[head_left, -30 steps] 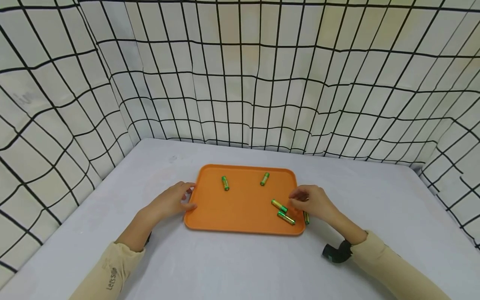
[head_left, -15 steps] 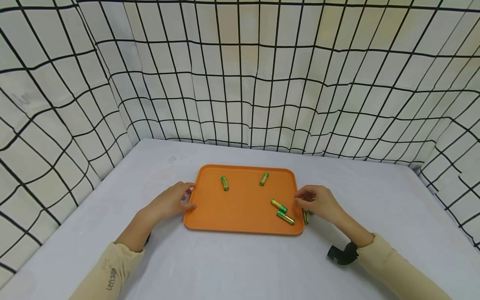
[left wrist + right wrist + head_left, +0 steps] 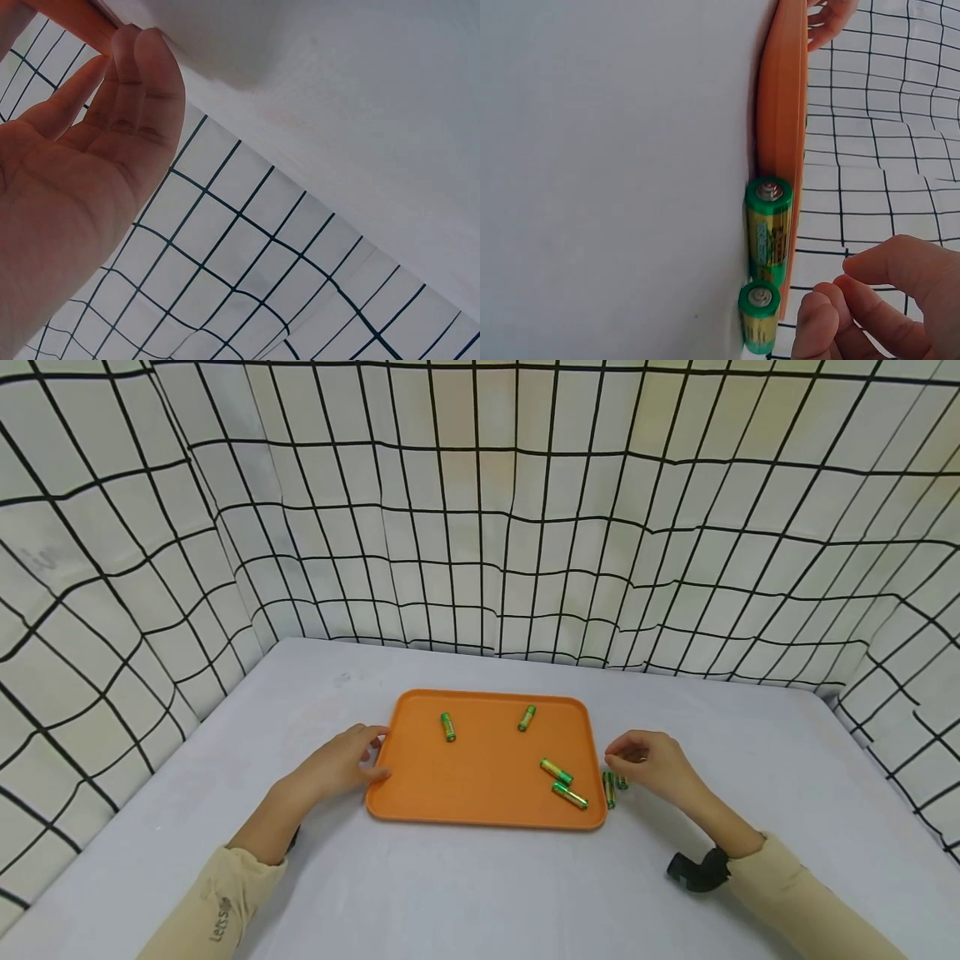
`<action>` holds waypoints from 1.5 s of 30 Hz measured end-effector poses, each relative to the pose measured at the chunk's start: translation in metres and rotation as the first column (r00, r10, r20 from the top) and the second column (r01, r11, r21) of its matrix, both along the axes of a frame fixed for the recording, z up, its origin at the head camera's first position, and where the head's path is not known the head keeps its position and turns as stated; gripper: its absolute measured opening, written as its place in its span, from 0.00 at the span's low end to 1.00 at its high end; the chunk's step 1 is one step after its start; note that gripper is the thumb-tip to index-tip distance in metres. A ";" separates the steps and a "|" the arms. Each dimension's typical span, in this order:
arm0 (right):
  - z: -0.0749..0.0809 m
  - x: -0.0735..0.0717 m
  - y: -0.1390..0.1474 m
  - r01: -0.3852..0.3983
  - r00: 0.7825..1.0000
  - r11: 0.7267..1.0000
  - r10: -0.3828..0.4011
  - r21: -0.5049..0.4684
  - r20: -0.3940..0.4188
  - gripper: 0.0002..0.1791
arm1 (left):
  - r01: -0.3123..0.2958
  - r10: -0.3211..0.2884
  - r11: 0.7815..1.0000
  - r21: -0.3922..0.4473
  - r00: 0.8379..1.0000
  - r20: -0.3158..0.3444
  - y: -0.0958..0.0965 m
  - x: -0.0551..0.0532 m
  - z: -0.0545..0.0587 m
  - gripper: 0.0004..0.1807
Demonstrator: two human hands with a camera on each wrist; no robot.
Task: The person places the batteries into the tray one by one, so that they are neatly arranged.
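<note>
Four green-and-gold batteries point(image 3: 556, 771) lie in the orange tray point(image 3: 480, 777), two of them close together at its near right; two outer batteries point(image 3: 609, 790) lie on the counter point(image 3: 480, 893) just beside its right wall. My left hand point(image 3: 341, 762) holds the tray's left rim. My right hand point(image 3: 658, 768) curls loosely near the outer pair (whether it hides a battery, I can't tell). A careless brush could roll those two away; a jerk on the rim could scatter the rest.

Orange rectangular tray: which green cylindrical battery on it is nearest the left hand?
The leftmost battery, alone in the left half of the tray; the other three lie further right.
</note>
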State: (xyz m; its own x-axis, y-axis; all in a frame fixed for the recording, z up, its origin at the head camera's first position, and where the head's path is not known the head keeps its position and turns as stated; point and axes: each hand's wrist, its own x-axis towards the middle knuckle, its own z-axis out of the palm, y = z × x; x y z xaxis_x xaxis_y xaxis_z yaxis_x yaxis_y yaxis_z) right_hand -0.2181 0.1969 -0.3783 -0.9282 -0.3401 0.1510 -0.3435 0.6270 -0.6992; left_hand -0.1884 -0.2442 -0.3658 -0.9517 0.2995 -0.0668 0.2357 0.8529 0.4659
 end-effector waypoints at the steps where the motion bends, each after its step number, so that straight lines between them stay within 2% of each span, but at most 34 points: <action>1: 0.000 0.000 0.002 0.003 1.000 1.000 -0.003 0.001 0.002 0.06 | 0.000 0.000 1.000 0.000 1.000 0.000 0.000 0.000 0.000 0.36; 12: -0.005 -0.001 0.012 0.033 0.999 0.999 -0.033 0.017 0.026 0.06 | 0.005 -0.005 1.000 0.004 1.000 -0.001 0.000 -0.001 -0.001 0.36; 35: -0.008 -0.005 0.014 0.024 0.985 1.000 -0.023 -0.007 0.169 0.13 | 0.012 -0.012 1.000 0.006 1.000 -0.008 0.000 0.000 0.000 0.35; 45: -0.008 -0.008 0.013 0.030 0.985 0.999 -0.031 0.009 0.170 0.14 | 0.012 -0.012 1.000 0.010 1.000 -0.008 -0.001 -0.003 -0.003 0.36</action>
State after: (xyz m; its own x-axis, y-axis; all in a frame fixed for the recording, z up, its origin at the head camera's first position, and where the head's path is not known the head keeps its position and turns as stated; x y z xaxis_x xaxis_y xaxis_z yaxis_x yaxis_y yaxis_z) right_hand -0.2264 0.2098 -0.3865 -0.9503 -0.3112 -0.0124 -0.1999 0.6398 -0.7421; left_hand -0.1913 -0.2457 -0.3684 -0.9486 0.3116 -0.0563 0.2496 0.8453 0.4724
